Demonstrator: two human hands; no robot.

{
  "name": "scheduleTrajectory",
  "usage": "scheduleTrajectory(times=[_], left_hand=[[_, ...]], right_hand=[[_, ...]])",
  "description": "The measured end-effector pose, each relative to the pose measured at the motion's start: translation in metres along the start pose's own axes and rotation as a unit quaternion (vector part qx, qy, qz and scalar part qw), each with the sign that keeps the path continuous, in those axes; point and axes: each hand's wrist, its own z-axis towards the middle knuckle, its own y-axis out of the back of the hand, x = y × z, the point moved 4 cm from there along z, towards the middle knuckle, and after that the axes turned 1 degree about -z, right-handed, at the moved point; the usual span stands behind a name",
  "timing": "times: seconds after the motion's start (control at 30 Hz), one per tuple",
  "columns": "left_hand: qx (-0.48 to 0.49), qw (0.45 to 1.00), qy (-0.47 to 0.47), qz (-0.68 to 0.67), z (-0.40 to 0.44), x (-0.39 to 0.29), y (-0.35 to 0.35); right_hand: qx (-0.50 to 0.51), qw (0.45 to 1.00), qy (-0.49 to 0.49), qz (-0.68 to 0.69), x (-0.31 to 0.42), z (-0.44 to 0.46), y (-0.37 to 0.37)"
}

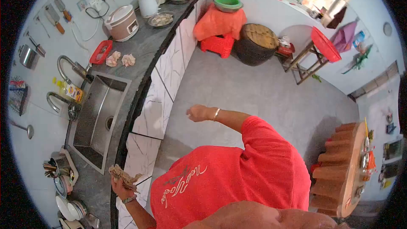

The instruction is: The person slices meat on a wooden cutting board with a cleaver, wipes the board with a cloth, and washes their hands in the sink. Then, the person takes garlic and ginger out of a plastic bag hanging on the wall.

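Observation:
A crumpled brown cloth (124, 177) is gripped in my left hand (120, 190), held up by the counter's front edge just beyond the near end of the sink. My fingers are closed around its lower part, and a watch is on that wrist. Over the floor in front of me is my right hand (198, 113), with a light bracelet on its wrist. Its fingers look curled in, with nothing visible in them, and it touches no surface. The steel sink (91, 121) is set into the dark grey counter (146, 38) to my left.
Two crumpled pale cloths (128, 60), a red tray (101, 52), a rice cooker (122, 23) and a white kettle (149, 3) stand along the counter. Bowls (77, 210) are at its near end. A dark barrel (254, 55) and red stool (217, 44) stand ahead; a cloth-covered table (341, 169) is right.

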Motion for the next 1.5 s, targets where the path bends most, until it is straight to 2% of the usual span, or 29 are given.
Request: scheduleTrajectory(times=[0.07, 0.1, 0.13, 0.17, 0.2, 0.27, 0.33, 0.37, 0.43, 0.5, 0.57, 0.63, 0.73, 0.83, 0.87, 0.93, 1.07, 1.13, 1.27, 1.33, 1.37, 1.43, 1.47, 1.5], left_hand=[[-0.027, 0.999, -0.039, 0.007, 0.008, -0.009, 0.009], [0.026, 0.953, -0.157, 0.256, 0.018, -0.020, 0.008], [0.075, 0.832, -0.240, 0.494, 0.022, -0.029, 0.004], [0.034, 0.937, -0.142, 0.318, 0.033, -0.032, 0.005], [-0.015, 0.992, -0.054, 0.116, 0.040, -0.033, 0.000], [-0.093, 0.993, -0.010, -0.067, 0.059, -0.047, -0.015], [-0.072, 0.991, -0.025, -0.113, 0.083, -0.050, -0.017], [-0.088, 0.989, -0.026, -0.119, 0.094, -0.050, -0.016], [-0.085, 0.989, -0.022, -0.118, 0.119, -0.054, -0.015], [-0.090, 0.985, -0.029, -0.144, 0.142, -0.060, -0.017], [-0.087, 0.981, -0.030, -0.171, 0.163, -0.061, -0.018], [-0.038, 0.981, -0.009, -0.190, 0.183, -0.063, -0.023], [-0.083, 0.973, -0.012, -0.216, 0.203, -0.066, -0.028], [-0.110, 0.970, -0.042, -0.214, 0.216, -0.067, -0.031], [-0.121, 0.968, -0.046, -0.215, 0.217, -0.066, -0.034], [-0.158, 0.954, -0.052, -0.248, 0.224, -0.067, -0.039], [-0.169, 0.955, -0.052, -0.236, 0.244, -0.062, -0.053], [-0.147, 0.946, -0.062, -0.284, 0.257, -0.061, -0.067], [-0.140, 0.949, -0.053, -0.276, 0.281, -0.056, -0.088], [-0.126, 0.943, -0.038, -0.307, 0.298, -0.045, -0.091], [-0.129, 0.943, -0.041, -0.304, 0.302, -0.044, -0.093], [-0.129, 0.946, -0.030, -0.296, 0.309, -0.049, -0.107], [-0.132, 0.946, -0.031, -0.294, 0.315, -0.048, -0.107], [-0.113, 0.947, -0.023, -0.299, 0.323, -0.044, -0.108]], right_hand=[[0.006, 1.000, 0.022, 0.009, 0.014, 0.042, 0.018], [0.008, 0.999, 0.040, 0.016, 0.028, 0.072, 0.022], [0.017, 0.998, 0.056, 0.009, 0.045, 0.098, 0.029], [0.026, 0.997, 0.071, 0.001, 0.055, 0.122, 0.034], [-0.009, 0.994, 0.112, 0.011, 0.065, 0.149, 0.034], [-0.062, 0.981, 0.179, 0.035, 0.097, 0.198, 0.045], [-0.063, 0.980, 0.185, 0.024, 0.128, 0.232, 0.069], [-0.043, 0.985, 0.166, 0.003, 0.134, 0.253, 0.070], [-0.052, 0.977, 0.207, -0.009, 0.148, 0.296, 0.069], [-0.121, 0.960, 0.253, -0.016, 0.160, 0.331, 0.070], [-0.096, 0.963, 0.253, 0.000, 0.165, 0.371, 0.069], [-0.106, 0.984, 0.142, -0.034, 0.164, 0.413, 0.072], [-0.121, 0.987, 0.106, -0.026, 0.168, 0.462, 0.093], [-0.127, 0.987, 0.102, -0.010, 0.135, 0.540, 0.090], [-0.120, 0.987, 0.111, -0.008, 0.132, 0.552, 0.091], [-0.072, 0.992, 0.037, 0.098, 0.141, 0.569, 0.109], [-0.080, 0.994, 0.050, 0.054, 0.143, 0.607, 0.108], [-0.066, 0.986, 0.010, 0.152, 0.145, 0.619, 0.106], [-0.103, 0.990, 0.074, 0.065, 0.155, 0.633, 0.114], [-0.047, 0.994, 0.013, 0.102, 0.144, 0.652, 0.101], [-0.045, 0.993, 0.016, 0.105, 0.136, 0.665, 0.090], [-0.151, 0.975, 0.164, -0.017, 0.130, 0.693, 0.071], [-0.150, 0.975, 0.165, -0.014, 0.128, 0.696, 0.069], [-0.115, 0.986, 0.108, 0.053, 0.134, 0.680, 0.082]])
